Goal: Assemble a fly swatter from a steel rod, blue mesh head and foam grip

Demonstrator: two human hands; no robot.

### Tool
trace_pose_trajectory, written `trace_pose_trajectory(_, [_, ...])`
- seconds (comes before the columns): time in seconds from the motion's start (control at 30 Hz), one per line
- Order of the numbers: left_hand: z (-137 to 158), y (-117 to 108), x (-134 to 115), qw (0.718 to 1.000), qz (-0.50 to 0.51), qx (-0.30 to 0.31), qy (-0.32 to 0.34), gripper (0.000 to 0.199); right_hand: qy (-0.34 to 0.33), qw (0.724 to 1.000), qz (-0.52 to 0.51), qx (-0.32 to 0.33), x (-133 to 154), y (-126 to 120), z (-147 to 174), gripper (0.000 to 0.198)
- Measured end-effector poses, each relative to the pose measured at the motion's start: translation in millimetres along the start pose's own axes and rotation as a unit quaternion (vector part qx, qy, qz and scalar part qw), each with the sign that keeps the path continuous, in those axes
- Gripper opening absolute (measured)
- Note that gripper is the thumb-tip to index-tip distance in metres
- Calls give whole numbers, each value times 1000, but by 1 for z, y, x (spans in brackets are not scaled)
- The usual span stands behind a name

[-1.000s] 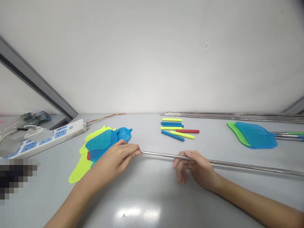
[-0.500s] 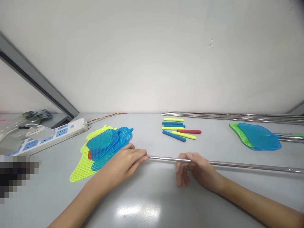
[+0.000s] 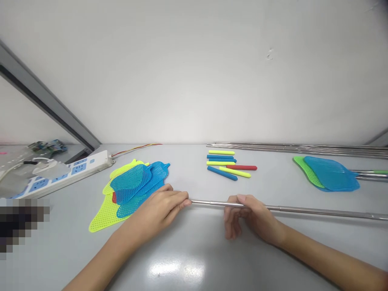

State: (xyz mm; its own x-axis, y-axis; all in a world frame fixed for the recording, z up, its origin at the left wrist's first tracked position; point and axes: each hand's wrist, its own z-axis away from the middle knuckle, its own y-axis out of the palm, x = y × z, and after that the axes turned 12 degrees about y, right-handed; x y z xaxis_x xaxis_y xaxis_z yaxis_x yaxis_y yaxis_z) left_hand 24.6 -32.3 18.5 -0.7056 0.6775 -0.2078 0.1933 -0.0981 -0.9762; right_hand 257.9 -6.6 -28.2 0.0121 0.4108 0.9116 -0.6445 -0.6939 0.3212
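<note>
A long metal telescopic rod (image 3: 318, 211) runs from the middle of the table past the right edge of the view. My left hand (image 3: 169, 204) pinches its thin left end, and the very tip is hidden by the fingers. Further right, my right hand (image 3: 251, 214) holds the rod between thumb and fingers, palm up. Beside my left hand lies a pile of fly swatter heads, with a blue one (image 3: 131, 182) on top and a yellow one (image 3: 106, 216) underneath. Beyond the rod rest several coloured plastic handles, among them a red handle (image 3: 242, 167) and a yellow handle (image 3: 235, 172).
Several metal rods (image 3: 287, 148) lie along the wall. At right is a stack of fly swatters with a blue head (image 3: 330, 173) uppermost. A white power strip (image 3: 69, 171) with plugged cables stands at left, near a plastic bag. A blurred dark patch sits at the left edge.
My left hand has shifted very slightly to the right with the rod's end. Otherwise the scene looks the same.
</note>
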Motion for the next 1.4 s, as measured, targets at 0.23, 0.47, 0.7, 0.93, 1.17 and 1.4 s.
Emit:
trace_pose_trajectory(0.23, [2, 2, 0, 1000, 2, -4, -3, 29, 0, 1000, -3, -1, 0, 0, 0, 46])
trace_pose_trajectory(0.47, [0, 4, -3, 1000, 5, -8, 4, 29, -3, 1000, 2, -1, 0, 0, 0, 45])
trace_pose_trajectory(0.7, [0, 4, -6, 1000, 6, -15, 7, 30, -4, 1000, 8, -5, 0, 1, 1, 46])
trace_pose_trajectory(0.93, [-1, 4, -8, 1000, 8, -15, 6, 30, -4, 1000, 7, -4, -1, 1, 1, 46])
trace_pose_trajectory(1.17, [-1, 6, -7, 1000, 9, -17, 12, 31, -6, 1000, 9, -5, -2, 0, 0, 46])
trace_pose_trajectory(1.4, [-1, 8, -7, 1000, 9, -10, 7, 31, -9, 1000, 14, -3, -3, -1, 1, 46])
